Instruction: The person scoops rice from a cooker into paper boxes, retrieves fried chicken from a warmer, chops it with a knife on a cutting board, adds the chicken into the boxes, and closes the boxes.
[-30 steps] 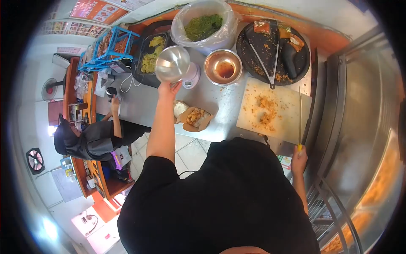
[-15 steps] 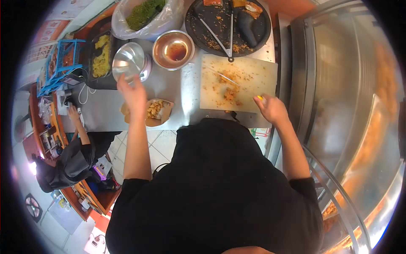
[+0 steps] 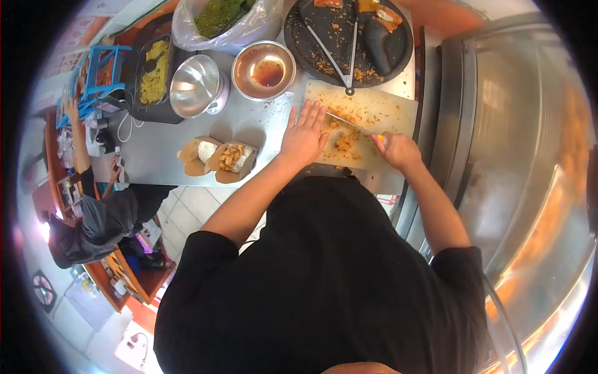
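My right hand point(image 3: 398, 151) is closed around the yellow handle of a knife point(image 3: 350, 123), its thin blade lying across the white cutting board point(image 3: 389, 112) and pointing left. Chopped brown, crumbly food point(image 3: 346, 142) is heaped and scattered on the board beside the blade. Fingers stretched out, my left hand point(image 3: 304, 140) lies palm down by the board's left edge, close to the knife tip and with nothing seen in it. To its left stands an open cardboard box point(image 3: 235, 163) with white rice and chopped golden pieces; a second box point(image 3: 198, 156) next to it shows white rice.
Behind the board sits a round black tray point(image 3: 317, 56) with tongs point(image 3: 352, 56). Steel bowls point(image 3: 265, 70) point(image 3: 194, 86), a bag of greens point(image 3: 218, 43) and a tray of yellow food point(image 3: 156, 75) line the back. Another person point(image 3: 106, 212) works at far left; a steel cabinet point(image 3: 498, 124) stands right.
My left hand has moved right, from above the steel bowl and boxes to the cutting board's left edge. The knife stays in my right hand. The other person's arm has reached up.
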Motion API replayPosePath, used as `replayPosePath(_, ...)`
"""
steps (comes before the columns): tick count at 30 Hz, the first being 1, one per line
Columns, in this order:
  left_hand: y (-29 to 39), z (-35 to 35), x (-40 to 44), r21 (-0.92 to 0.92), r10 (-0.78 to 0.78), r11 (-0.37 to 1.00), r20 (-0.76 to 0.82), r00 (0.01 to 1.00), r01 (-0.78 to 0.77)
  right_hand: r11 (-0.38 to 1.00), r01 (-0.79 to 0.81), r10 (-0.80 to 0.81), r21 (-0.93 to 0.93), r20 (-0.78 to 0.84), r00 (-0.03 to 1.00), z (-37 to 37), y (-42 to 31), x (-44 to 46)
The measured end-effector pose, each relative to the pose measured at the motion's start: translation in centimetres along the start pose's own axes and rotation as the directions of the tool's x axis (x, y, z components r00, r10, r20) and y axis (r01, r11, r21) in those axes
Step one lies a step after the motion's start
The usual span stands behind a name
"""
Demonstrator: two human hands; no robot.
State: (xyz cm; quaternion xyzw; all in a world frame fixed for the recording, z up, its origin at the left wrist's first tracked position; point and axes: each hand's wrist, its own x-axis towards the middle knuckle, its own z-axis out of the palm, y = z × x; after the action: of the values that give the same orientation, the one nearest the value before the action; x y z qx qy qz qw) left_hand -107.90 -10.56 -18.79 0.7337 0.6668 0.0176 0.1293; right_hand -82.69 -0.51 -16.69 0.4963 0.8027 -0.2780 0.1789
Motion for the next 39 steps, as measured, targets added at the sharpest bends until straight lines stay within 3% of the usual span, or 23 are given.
replayPosePath(6,-0.8,0.2,1.5,-0.109,0.017,0.994,0.013,1.000,-0.015,0.997,-0.079,0.081,-0.018,0.149,0.986,-2.2,-0.7,0.4)
replayPosePath(11,-1.2,-1.9,-0.5,-0.263,0.113,0.958,-0.008,0.994,-0.111,0.997,-0.065,0.058,0.051,0.118,0.991,-2.3,-1.2,-1.6)
replayPosePath(16,-1.1,0.7,-0.6,-0.196,0.082,0.977,-0.004,0.997,-0.081,0.999,-0.045,0.044,0.029,0.028,0.999,2.2,-0.8,-1.4)
replayPosePath(20,-1.6,-0.5,-0.5,-0.107,0.085,0.991,0.012,0.996,-0.084,0.999,-0.035,0.036,0.004,-0.029,0.999,1.0,-1.8,-1.9)
replayPosePath(22,-1.8,-1.4,-0.8,-0.139,0.120,0.982,-0.074,0.990,-0.129,1.000,-0.021,0.021,-0.014,-0.048,0.999,0.1,-2.2,-2.3)
replayPosePath(25,-0.3,-3.9,-0.1,-0.213,0.083,0.970,-0.166,0.983,-0.118,0.993,-0.063,0.073,0.100,-0.097,0.993,0.4,-2.3,-3.6)
replayPosePath(28,-0.9,-1.1,1.2,-0.208,0.046,0.977,-0.032,0.998,-0.051,0.987,-0.102,0.116,0.122,-0.108,0.987,0.9,-2.0,-2.6)
replayPosePath(32,-2.1,-0.3,2.1,-0.135,0.052,0.989,-0.040,0.998,-0.057,0.996,-0.085,0.087,0.041,-0.046,0.995,1.1,-2.7,-1.0)
replayPosePath(34,-2.5,-0.9,2.0,-0.110,0.046,0.993,0.039,0.998,-0.041,0.995,-0.097,0.098,0.035,-0.025,0.995,0.8,-3.1,-1.6)
replayPosePath(37,-2.8,-1.0,0.9,-0.138,0.148,0.977,-0.104,0.984,-0.162,0.996,-0.069,0.074,0.052,-0.096,0.993,0.7,-2.8,-2.4)
replayPosePath(39,-1.5,-3.5,-0.1,-0.169,0.123,0.975,-0.117,0.985,-0.142,0.984,-0.099,0.114,0.146,-0.096,0.989,0.5,-3.1,-4.4)
